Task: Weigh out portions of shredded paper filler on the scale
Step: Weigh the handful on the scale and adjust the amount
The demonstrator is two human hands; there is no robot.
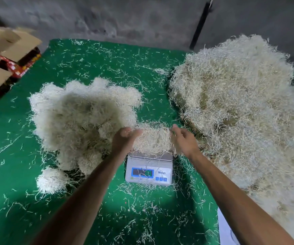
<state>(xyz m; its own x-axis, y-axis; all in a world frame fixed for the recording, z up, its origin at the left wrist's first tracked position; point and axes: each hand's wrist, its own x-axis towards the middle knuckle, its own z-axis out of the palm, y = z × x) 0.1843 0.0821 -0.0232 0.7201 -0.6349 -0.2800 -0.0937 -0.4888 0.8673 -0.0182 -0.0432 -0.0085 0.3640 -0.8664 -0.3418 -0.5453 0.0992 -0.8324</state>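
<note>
Left fingers (133, 132): were curled against the left end of the portion, thumb side up.
Right fingers (175, 130): were bent loosely at the right end of the portion; a firm grip could not be confirmed.
Left hand (123, 140): was placed at the portion's left side.
Right hand (185, 140): was placed at the portion's right side.
Portion (152, 138): was held between both hands, on or just above the scale platform (contact could not be told).
Scale (148, 169): was set on the green mat (107, 68); its display was lit, digits unreadable.
Weighed clumps (82, 119): were piled left of the scale.
Bulk heap (240, 103): was lying to the right.
Cardboard boxes (3, 50): were stacked at far left.
</note>
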